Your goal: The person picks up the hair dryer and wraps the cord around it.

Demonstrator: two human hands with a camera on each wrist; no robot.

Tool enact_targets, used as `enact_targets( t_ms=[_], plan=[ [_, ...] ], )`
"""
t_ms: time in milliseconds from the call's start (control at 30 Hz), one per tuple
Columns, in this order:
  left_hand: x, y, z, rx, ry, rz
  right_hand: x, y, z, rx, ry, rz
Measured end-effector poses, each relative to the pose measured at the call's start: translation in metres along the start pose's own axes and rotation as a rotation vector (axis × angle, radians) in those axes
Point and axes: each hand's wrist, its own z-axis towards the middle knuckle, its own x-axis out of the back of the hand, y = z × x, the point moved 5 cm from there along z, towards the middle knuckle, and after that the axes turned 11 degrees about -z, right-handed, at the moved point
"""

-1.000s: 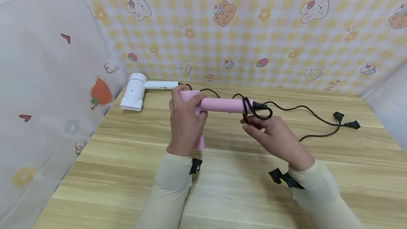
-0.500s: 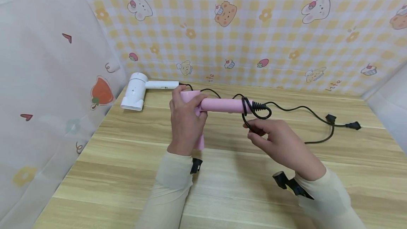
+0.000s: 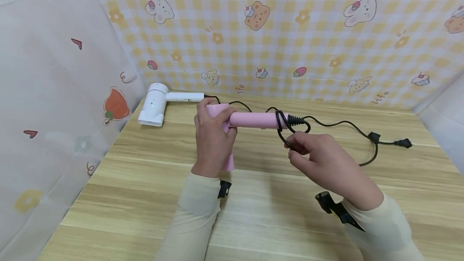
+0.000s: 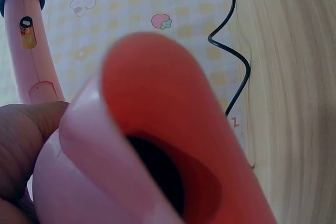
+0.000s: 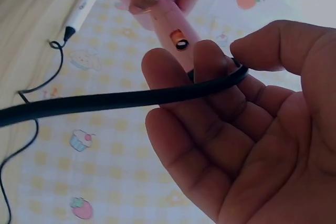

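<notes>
A pink hair dryer [image 3: 255,120] is held off the table with its handle pointing right. My left hand [image 3: 214,140] grips it around the head, covering much of that part. In the left wrist view, the open end of its nozzle [image 4: 157,72] fills the middle. A black cord [image 5: 105,100] wraps around the end of the handle and loops below it. My right hand [image 3: 326,162] pinches this cord between thumb and fingers, just right of and below the handle's end. In the right wrist view, the other fingers are loosely bent beneath the cord.
On the wooden table [image 3: 145,196], a white hair dryer [image 3: 154,106] lies at the back left. Its thin cord [image 3: 337,122] runs along the back to the right. Two black plugs, one [image 3: 374,137] left of the other [image 3: 403,143], lie at the right. A patterned cloth [image 3: 282,39] hangs behind.
My right hand has moved right, drawing the cord away from the handle. The nearer black plug has slid left across the table. My left hand and the pink hair dryer have hardly moved.
</notes>
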Motion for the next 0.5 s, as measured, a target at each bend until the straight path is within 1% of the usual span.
enact_targets(
  t_ms=[100,167,300,500],
  plan=[
    [0.000,0.000,0.000,-0.004,0.002,0.001,0.002,-0.003,-0.001,0.010,0.002,-0.026],
    [0.000,0.000,0.000,-0.005,0.003,0.004,0.004,-0.004,-0.001,0.032,0.018,-0.040],
    [0.000,0.001,0.000,0.004,-0.004,0.009,0.010,-0.008,0.000,0.076,0.090,-0.059],
    [-0.002,0.002,-0.001,0.017,-0.025,0.011,0.024,-0.011,0.004,0.077,0.182,-0.085]
  ],
)
